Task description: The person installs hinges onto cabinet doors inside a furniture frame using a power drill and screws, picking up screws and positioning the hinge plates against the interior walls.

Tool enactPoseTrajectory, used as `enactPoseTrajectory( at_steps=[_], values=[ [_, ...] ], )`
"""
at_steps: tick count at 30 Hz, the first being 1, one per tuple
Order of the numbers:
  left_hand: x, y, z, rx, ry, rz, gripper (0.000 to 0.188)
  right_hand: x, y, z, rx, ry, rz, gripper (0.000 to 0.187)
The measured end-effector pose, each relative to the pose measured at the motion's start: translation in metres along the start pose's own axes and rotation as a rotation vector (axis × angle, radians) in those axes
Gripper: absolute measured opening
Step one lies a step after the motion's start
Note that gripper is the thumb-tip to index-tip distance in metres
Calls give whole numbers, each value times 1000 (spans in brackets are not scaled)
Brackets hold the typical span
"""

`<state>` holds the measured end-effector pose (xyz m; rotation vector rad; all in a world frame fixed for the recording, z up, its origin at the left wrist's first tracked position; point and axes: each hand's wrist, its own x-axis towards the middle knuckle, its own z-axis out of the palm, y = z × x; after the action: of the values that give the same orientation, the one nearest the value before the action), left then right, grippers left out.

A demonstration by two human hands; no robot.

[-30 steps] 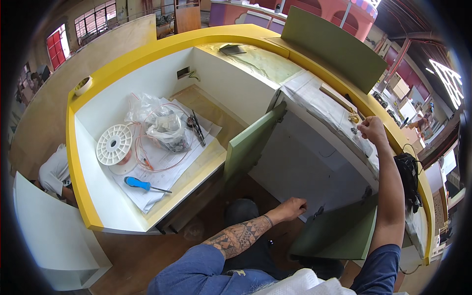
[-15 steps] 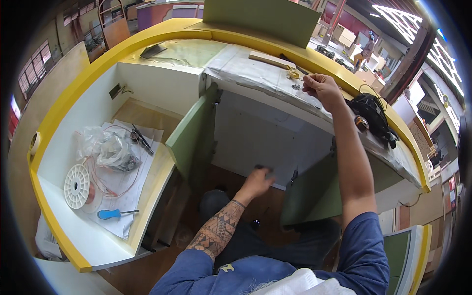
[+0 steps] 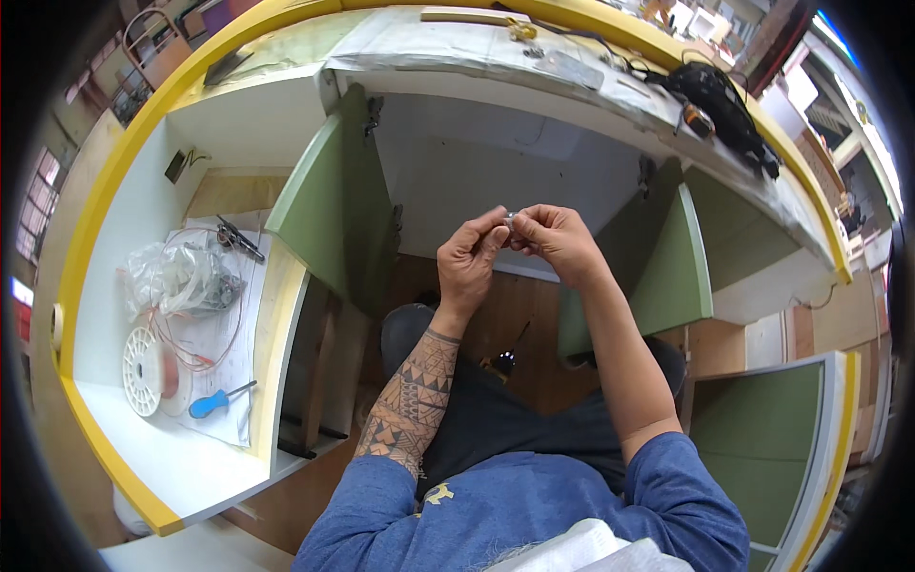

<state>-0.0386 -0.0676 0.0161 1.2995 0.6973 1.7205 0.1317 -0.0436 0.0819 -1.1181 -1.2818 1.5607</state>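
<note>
Before the open cabinet, my left hand (image 3: 469,262) and my right hand (image 3: 560,243) meet, fingertips pinched together. Between them sits a small shiny metal piece (image 3: 510,220), mostly covered by the fingers; its exact kind does not show. Both hands are closed on it. To their left a green cabinet door (image 3: 329,200) stands swung open, with dark metal hinges (image 3: 373,114) on its inner side. A second green door (image 3: 672,262) is open to the right of my right forearm.
On the left shelf lie a blue-handled screwdriver (image 3: 212,403), a white spool (image 3: 142,372), pliers (image 3: 240,238) and a clear plastic bag (image 3: 176,276). The covered countertop (image 3: 400,50) holds a black pouch (image 3: 707,93), a tape measure (image 3: 698,120) and a wood strip (image 3: 467,15).
My right hand has come down from the countertop to meet my left hand, which has risen slightly. The view has shifted, and the right door now stands at a different angle.
</note>
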Motion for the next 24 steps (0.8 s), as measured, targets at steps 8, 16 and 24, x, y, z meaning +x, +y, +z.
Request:
enactPoseTrajectory(
  at_steps=[8,16,24],
  values=[
    [-16,-12,7,1,-7,-261,19,-30,49,-6,293,125,4,18],
    [-28,-19,19,81,-26,-271,13,-43,71,2,251,206,16,18],
    [-34,-33,34,243,-33,-385,20,-44,98,15,343,336,-3,21]
  ],
)
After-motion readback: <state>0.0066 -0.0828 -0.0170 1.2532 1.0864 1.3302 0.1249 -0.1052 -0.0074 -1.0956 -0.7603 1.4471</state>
